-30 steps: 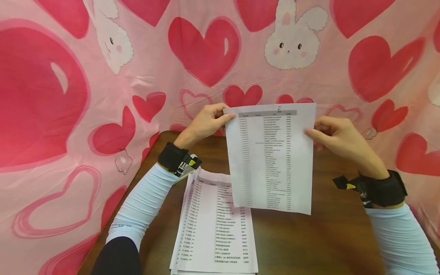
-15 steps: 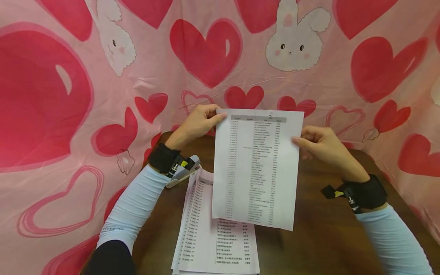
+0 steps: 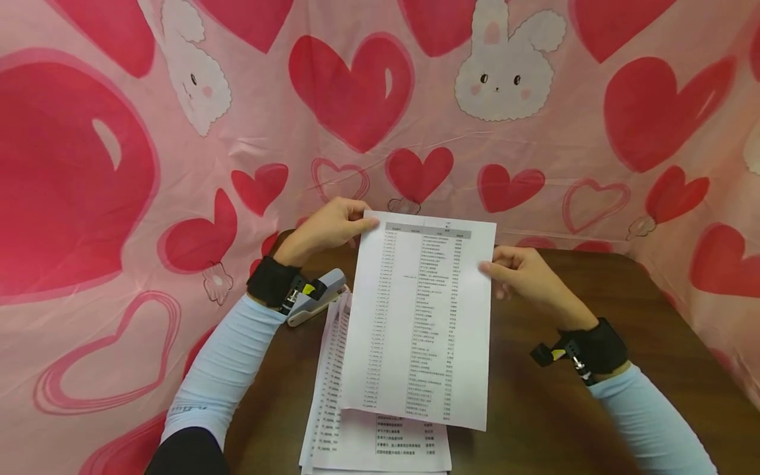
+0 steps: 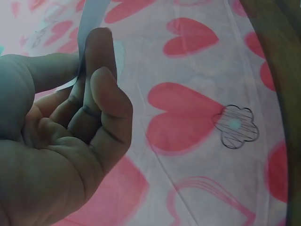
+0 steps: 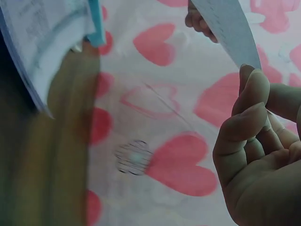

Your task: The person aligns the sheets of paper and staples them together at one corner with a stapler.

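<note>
A printed sheet of paper hangs upright between both hands, its table of text facing the head camera. My left hand pinches its upper left corner between thumb and fingers. On the opposite side, the right hand pinches the right edge a little below the top corner. Both wrist views show the thumb and fingers closed on the thin paper, seen edge-on. Below and behind the sheet lies a stack of printed papers, partly covered by it in the head view.
A grey-blue stapler lies on the brown wooden table, beside the stack's upper left corner and close to the left wrist. A pink cloth with hearts and rabbits hangs behind and to the left of the table.
Both hands have lowered the sheet and shifted it left, so it now covers more of the stack. More of the stapler has come into sight. Both grips stay the same.
</note>
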A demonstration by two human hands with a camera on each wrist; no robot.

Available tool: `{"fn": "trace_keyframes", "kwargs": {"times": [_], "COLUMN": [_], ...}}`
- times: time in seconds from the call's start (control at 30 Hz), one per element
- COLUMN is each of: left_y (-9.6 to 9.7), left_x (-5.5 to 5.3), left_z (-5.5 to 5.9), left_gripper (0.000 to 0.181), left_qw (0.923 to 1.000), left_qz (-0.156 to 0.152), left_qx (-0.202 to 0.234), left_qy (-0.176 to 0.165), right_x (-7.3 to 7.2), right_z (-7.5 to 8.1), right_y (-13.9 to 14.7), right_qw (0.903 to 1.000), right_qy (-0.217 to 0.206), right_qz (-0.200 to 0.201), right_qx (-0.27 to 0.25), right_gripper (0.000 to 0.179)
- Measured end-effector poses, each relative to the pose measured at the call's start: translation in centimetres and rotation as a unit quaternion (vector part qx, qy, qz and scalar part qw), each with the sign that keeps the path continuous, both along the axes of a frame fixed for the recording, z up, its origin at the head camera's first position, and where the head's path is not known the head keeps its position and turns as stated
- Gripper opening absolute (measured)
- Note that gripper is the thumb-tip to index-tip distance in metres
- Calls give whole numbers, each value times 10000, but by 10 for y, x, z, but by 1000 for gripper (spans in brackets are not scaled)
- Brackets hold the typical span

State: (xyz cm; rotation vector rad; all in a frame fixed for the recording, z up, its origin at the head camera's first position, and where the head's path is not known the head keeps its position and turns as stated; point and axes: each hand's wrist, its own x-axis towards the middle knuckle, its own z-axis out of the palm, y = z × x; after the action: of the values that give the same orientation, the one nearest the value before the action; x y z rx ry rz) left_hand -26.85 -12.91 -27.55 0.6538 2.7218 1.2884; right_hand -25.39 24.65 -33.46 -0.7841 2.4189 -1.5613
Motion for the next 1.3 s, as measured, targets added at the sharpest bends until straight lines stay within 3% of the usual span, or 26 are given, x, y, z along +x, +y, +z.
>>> {"fn": "trace_keyframes", "kwargs": {"times": [0.1, 0.2, 0.33, 0.47, 0.7, 0.9, 1.1, 1.3], "left_y": [-8, -15, -22, -28, -34, -37, -38, -34], "left_x": [2, 4, 5, 4, 3, 4, 1, 4], "left_z": [-10, -20, -33, -46, -73, -94, -114, -123], "left_gripper": [17, 18, 19, 17, 17, 15, 15, 17], "left_qw": [9997, 9969, 9942, 9956, 9906, 9879, 9834, 9774], "left_qz": [-88, -305, -413, -255, -154, 26, 421, 685], "left_qx": [-146, 89, -24, -488, -410, -389, -944, -1509], "left_qy": [-178, -724, -989, -763, -1296, -1504, -1489, -1310], "right_x": [1, 4, 6, 7, 11, 9, 4, 2], "right_z": [-16, -32, -49, -61, -80, -100, -119, -130], "right_y": [-7, -15, -23, -29, -37, -44, -54, -61], "right_qw": [9990, 9956, 9898, 9875, 9814, 9825, 9807, 9781], "right_qy": [-436, -914, -1399, -1554, -1912, -1856, -1940, -2036], "right_qz": [49, 77, 108, 151, 86, 136, 190, 216], "right_qx": [-131, -198, -231, -191, -135, 58, 164, 375], "right_gripper": [27, 30, 30, 29, 31, 29, 25, 25]}}
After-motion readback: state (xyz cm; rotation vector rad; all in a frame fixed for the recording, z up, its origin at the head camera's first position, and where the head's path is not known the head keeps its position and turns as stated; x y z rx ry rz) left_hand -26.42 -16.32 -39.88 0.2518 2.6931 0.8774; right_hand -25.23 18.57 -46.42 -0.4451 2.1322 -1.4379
